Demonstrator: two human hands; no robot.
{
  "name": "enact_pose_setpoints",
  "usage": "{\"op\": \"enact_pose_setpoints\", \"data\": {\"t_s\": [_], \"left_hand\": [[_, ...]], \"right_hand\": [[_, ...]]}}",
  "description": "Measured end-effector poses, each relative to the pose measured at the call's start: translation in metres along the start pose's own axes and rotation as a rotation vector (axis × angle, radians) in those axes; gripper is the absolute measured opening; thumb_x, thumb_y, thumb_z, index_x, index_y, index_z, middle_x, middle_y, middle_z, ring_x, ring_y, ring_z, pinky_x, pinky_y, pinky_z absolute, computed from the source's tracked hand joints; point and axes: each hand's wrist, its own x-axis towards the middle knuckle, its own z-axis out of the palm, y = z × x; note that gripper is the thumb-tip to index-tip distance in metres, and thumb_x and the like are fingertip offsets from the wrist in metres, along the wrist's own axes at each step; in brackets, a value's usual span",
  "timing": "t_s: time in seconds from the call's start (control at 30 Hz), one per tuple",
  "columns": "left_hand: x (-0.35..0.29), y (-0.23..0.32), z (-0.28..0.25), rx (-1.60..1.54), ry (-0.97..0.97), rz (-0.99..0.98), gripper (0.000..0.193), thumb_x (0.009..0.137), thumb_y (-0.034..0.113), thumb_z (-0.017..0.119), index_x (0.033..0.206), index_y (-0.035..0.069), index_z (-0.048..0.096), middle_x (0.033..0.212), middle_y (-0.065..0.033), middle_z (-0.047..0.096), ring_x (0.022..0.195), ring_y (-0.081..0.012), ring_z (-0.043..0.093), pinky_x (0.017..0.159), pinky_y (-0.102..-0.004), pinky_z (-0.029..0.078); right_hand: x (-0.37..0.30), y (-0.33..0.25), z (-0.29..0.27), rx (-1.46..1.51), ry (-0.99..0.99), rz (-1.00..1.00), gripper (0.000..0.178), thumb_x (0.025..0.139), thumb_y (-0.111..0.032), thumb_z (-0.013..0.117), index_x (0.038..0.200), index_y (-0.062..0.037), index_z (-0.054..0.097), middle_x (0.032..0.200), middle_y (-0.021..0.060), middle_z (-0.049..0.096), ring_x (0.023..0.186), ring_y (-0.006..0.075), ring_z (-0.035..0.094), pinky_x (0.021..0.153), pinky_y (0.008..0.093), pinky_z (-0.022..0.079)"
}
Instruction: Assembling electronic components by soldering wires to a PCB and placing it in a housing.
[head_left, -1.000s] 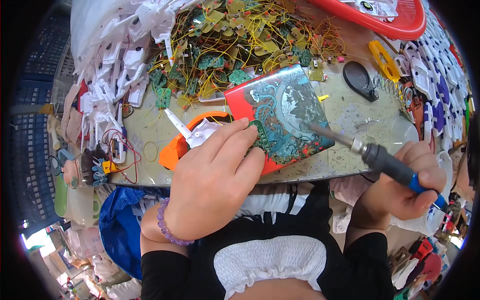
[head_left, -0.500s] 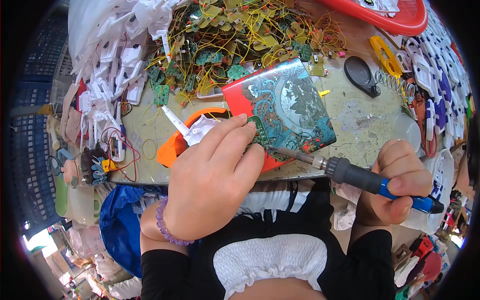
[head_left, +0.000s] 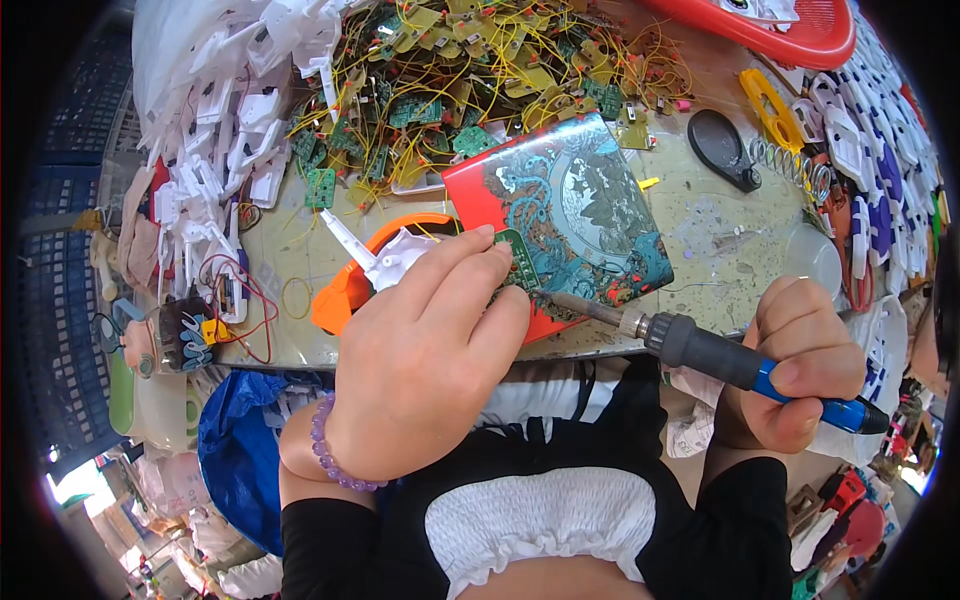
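Observation:
My left hand (head_left: 425, 345) is closed on a small green circuit board (head_left: 516, 258), its fingertips at the board's left and lower edges. Part of the board lies hidden under the fingers. In my right hand (head_left: 805, 355) is a soldering iron (head_left: 700, 350) with a black grip and blue handle; its tip points left and meets the board's lower right edge, though exact contact is too small to make out. Under the board lies a red item with a patterned teal cover (head_left: 590, 215). Beside my left fingers, a white plastic part (head_left: 397, 262) rests against an orange round holder (head_left: 342, 298).
A heap of circuit boards with yellow wires (head_left: 480, 80) covers the back of the table. White plastic parts (head_left: 205, 190) pile up at left. At right are a black oval piece (head_left: 722, 150), a metal spring (head_left: 795, 168), yellow-handled tool (head_left: 770, 110) and red basket (head_left: 770, 40).
Almost nothing differs. Both hands, the board and the soldering iron keep nearly the same places, with only a very slight shift of the picture.

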Motion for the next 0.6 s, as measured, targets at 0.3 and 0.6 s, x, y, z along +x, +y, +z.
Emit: {"op": "enact_pose_setpoints", "data": {"t_s": [0.3,0.6], "left_hand": [[0.001,0.001,0.001,0.004,0.012,0.008,0.022,0.064,0.006,0.073,0.083,0.005,0.062,0.1,-0.0097,0.063,0.099,-0.0304,0.064,0.076,-0.0383,0.054],[0.002,-0.001,0.001,0.003,0.016,0.013,0.02,0.065,0.005,0.073,0.082,0.004,0.062,0.099,-0.0103,0.063,0.099,-0.0308,0.064,0.077,-0.0388,0.054]], "right_hand": [[-0.004,0.002,-0.006,-0.015,0.016,-0.071,0.036,0.093,-0.041,0.058,0.088,-0.0052,0.055,0.066,0.0042,0.051,0.053,0.0162,0.043,0.046,0.0296,0.03],[-0.016,-0.007,-0.017,-0.247,0.304,-0.004,0.037,0.097,-0.045,0.045,0.088,-0.0085,0.047,0.065,0.0046,0.045,0.057,0.0174,0.039,0.052,0.0317,0.031]]}}
